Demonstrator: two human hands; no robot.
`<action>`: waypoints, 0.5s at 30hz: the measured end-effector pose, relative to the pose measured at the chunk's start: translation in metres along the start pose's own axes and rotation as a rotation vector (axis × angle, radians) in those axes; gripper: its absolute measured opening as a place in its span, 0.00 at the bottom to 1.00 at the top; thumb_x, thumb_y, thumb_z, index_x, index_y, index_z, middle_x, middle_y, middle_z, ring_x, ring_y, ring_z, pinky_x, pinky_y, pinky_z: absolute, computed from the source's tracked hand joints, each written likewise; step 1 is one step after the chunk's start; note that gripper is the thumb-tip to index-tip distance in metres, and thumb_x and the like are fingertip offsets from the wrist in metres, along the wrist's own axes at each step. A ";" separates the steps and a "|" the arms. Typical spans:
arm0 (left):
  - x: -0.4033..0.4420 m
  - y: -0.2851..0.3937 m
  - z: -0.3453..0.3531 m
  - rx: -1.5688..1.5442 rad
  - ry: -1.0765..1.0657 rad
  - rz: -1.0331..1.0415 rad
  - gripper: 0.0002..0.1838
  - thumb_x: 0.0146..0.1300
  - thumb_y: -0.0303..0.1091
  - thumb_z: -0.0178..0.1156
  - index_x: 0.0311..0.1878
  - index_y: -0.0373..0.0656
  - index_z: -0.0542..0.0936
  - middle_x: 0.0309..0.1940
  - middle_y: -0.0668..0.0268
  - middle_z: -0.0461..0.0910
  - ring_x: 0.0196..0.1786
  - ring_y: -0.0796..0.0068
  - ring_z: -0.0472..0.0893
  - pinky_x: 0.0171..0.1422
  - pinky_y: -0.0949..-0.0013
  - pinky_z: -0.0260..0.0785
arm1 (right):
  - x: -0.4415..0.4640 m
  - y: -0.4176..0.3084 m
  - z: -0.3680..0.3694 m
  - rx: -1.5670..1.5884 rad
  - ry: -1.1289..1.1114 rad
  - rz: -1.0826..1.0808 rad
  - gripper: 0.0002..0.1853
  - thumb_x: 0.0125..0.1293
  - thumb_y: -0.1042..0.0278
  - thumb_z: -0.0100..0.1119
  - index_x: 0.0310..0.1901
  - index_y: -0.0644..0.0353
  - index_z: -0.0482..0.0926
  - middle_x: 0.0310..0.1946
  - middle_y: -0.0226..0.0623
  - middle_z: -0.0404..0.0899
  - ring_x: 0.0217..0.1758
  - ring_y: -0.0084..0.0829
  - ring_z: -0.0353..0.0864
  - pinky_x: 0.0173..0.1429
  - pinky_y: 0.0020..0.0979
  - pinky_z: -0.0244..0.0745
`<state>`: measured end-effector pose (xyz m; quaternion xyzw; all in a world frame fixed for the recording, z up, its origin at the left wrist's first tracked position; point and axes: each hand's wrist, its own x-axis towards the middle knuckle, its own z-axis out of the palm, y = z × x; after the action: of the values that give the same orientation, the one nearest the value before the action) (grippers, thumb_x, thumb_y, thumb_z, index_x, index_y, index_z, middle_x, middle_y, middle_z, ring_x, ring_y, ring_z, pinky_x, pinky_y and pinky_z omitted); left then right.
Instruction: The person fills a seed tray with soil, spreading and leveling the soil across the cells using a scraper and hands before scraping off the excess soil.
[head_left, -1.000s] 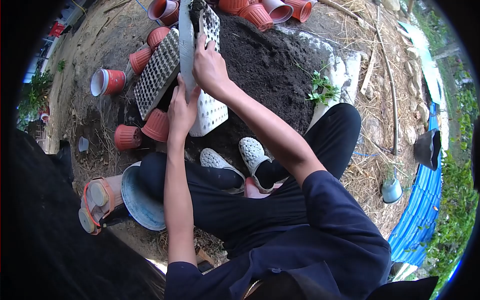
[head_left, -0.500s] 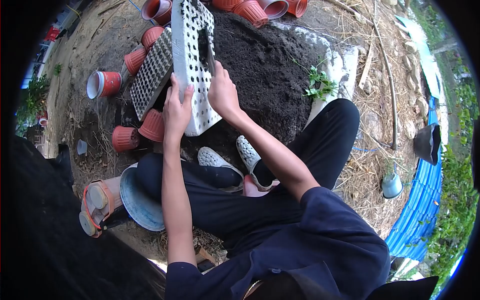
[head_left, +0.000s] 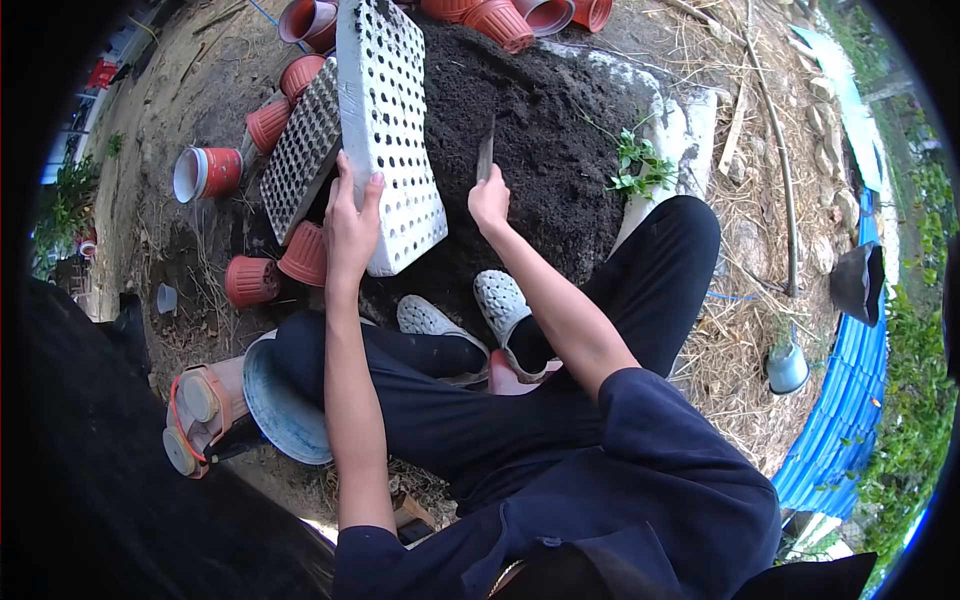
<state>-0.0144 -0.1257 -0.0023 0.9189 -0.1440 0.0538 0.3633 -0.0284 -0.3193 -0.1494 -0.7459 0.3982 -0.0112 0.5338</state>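
Note:
My left hand grips the lower left edge of a white foam tray with rows of round holes, which stands tilted on its side. My right hand is closed round a flat, dull blade-like tool, its far end over the dark soil. The tray and my right hand are apart. Left of the held tray, a second holed tray leans at a slant.
Reddish pots lie left and at the top. A blue-grey basin and jars sit by my left knee. My shoes are below the soil. A leafy plant lies near a white slab.
My right hand has moved from the tray's face to the right, over the soil, with the tool. The tray has turned, showing more of its holed face, which has lost its dark soil.

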 end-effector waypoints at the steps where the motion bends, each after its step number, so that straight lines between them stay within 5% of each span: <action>1: 0.000 0.001 0.000 -0.001 -0.002 -0.001 0.41 0.76 0.56 0.51 0.76 0.30 0.59 0.62 0.42 0.74 0.64 0.44 0.76 0.66 0.53 0.68 | -0.008 0.001 0.004 0.003 -0.030 -0.051 0.26 0.71 0.71 0.49 0.70 0.64 0.68 0.57 0.64 0.78 0.63 0.58 0.78 0.69 0.49 0.72; 4: 0.000 0.003 0.000 -0.009 0.015 0.035 0.41 0.76 0.56 0.52 0.76 0.29 0.59 0.62 0.41 0.74 0.64 0.44 0.77 0.66 0.54 0.68 | -0.030 -0.019 0.002 0.077 -0.094 -0.056 0.28 0.70 0.72 0.49 0.71 0.70 0.66 0.60 0.65 0.76 0.66 0.59 0.75 0.72 0.46 0.69; 5: 0.000 0.005 -0.001 0.000 0.008 0.026 0.41 0.76 0.56 0.52 0.76 0.29 0.59 0.62 0.41 0.74 0.64 0.44 0.77 0.66 0.54 0.68 | -0.025 -0.012 0.014 0.027 -0.041 -0.158 0.28 0.69 0.72 0.49 0.71 0.69 0.66 0.51 0.62 0.83 0.53 0.53 0.86 0.59 0.45 0.79; 8: 0.001 0.006 0.002 0.030 0.005 0.026 0.41 0.76 0.56 0.52 0.76 0.29 0.60 0.61 0.41 0.74 0.63 0.44 0.77 0.65 0.54 0.69 | -0.022 -0.024 0.033 0.194 -0.083 -0.270 0.27 0.69 0.74 0.48 0.69 0.70 0.68 0.30 0.46 0.85 0.21 0.30 0.83 0.28 0.35 0.79; 9: 0.001 0.006 0.002 0.055 0.013 0.036 0.41 0.76 0.56 0.52 0.76 0.30 0.60 0.61 0.41 0.75 0.62 0.43 0.77 0.65 0.54 0.69 | -0.022 -0.034 0.036 0.210 -0.083 -0.302 0.23 0.69 0.74 0.47 0.65 0.70 0.71 0.30 0.49 0.85 0.23 0.34 0.85 0.30 0.38 0.80; 11: 0.000 0.009 -0.001 0.073 0.003 0.023 0.40 0.76 0.56 0.52 0.76 0.30 0.60 0.60 0.41 0.75 0.61 0.43 0.78 0.64 0.53 0.70 | -0.030 -0.079 0.014 0.273 -0.211 -0.203 0.28 0.67 0.73 0.47 0.68 0.77 0.67 0.55 0.71 0.78 0.62 0.61 0.78 0.70 0.48 0.70; 15: 0.000 0.009 0.001 0.096 0.009 0.044 0.40 0.76 0.56 0.52 0.76 0.31 0.61 0.57 0.42 0.76 0.59 0.42 0.78 0.61 0.52 0.71 | 0.009 -0.132 0.018 0.168 -0.213 -0.186 0.21 0.66 0.74 0.47 0.59 0.73 0.73 0.52 0.67 0.80 0.60 0.59 0.80 0.66 0.50 0.74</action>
<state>-0.0175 -0.1322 0.0029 0.9316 -0.1597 0.0727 0.3182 0.0630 -0.2957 -0.0545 -0.7294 0.2661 -0.0146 0.6301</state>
